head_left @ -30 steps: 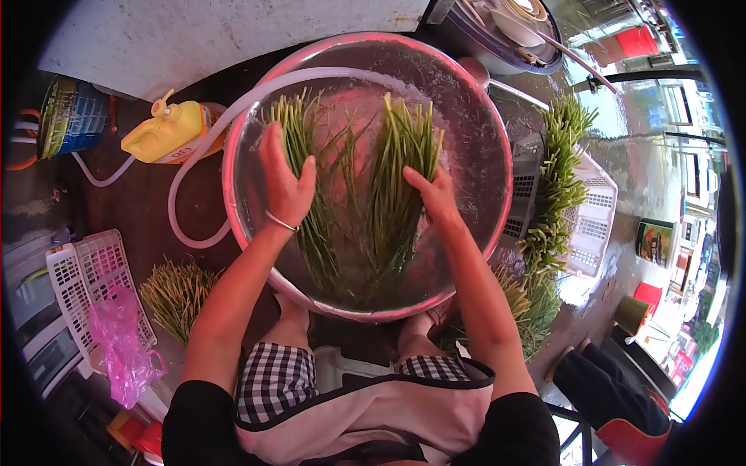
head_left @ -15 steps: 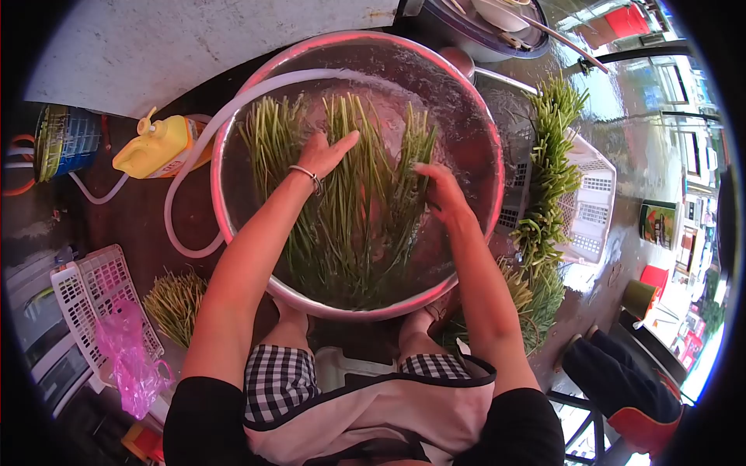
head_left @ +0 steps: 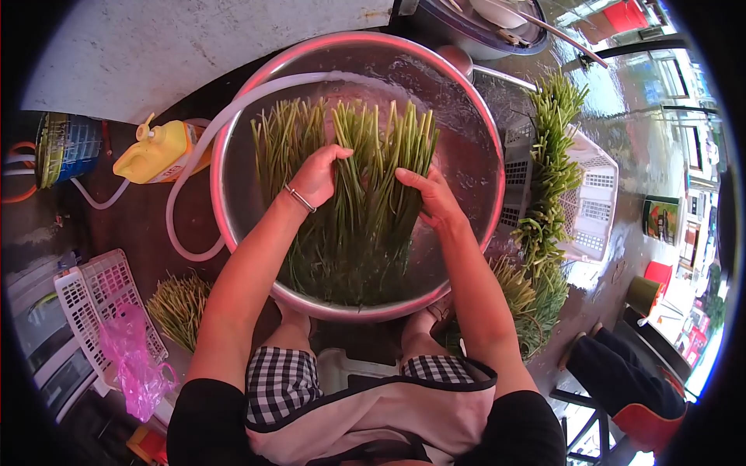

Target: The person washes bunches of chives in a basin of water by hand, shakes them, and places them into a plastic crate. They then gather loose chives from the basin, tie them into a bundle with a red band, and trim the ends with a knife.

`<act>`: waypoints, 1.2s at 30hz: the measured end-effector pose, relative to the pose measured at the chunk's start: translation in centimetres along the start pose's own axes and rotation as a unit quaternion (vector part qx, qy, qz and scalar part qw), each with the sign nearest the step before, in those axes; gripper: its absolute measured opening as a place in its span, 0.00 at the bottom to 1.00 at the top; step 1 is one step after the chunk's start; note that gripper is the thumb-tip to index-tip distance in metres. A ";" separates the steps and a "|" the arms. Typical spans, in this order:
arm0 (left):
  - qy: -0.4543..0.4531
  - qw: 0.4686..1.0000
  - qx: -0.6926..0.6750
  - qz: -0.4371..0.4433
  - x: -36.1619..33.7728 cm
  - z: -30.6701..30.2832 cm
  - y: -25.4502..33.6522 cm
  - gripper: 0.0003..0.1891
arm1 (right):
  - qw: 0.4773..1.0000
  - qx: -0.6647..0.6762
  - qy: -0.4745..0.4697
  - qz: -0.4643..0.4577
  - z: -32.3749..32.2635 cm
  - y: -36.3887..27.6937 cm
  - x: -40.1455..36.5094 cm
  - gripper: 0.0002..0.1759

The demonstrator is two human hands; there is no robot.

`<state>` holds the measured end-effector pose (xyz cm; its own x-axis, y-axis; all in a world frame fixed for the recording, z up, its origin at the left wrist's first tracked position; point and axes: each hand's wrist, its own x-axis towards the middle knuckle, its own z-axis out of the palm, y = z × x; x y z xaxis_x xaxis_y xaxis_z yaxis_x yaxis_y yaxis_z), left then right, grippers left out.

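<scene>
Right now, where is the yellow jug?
Head view, on the person's left: the yellow jug lies outside the steel basin, beside the white hose.

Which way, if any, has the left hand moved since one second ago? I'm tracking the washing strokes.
Yes. The left hand, gripping the greens, moved right, away from the left wall of the basin.

Wet floor [head_left: 132, 229] carries: steel basin [head_left: 478, 124] under the left grip [head_left: 315, 177] and right grip [head_left: 429, 196]; yellow jug [head_left: 155, 151] left of them; white basket [head_left: 594, 210] right of them.
</scene>
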<state>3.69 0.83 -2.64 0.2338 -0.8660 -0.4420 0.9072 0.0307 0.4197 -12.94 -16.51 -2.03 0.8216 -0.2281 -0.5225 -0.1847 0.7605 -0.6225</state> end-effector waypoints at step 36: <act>0.187 0.951 0.217 0.116 0.9 -0.6 -2.5 0.20 | 0.994 -0.066 0.075 -0.033 0.9 0.7 2.5 0.17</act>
<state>1.83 0.24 -4.52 0.5915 -0.6208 -0.5145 0.6051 -0.0799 0.7921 -10.57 -15.98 -3.28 0.7459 -0.3710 -0.5531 -0.2101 0.6570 -0.7240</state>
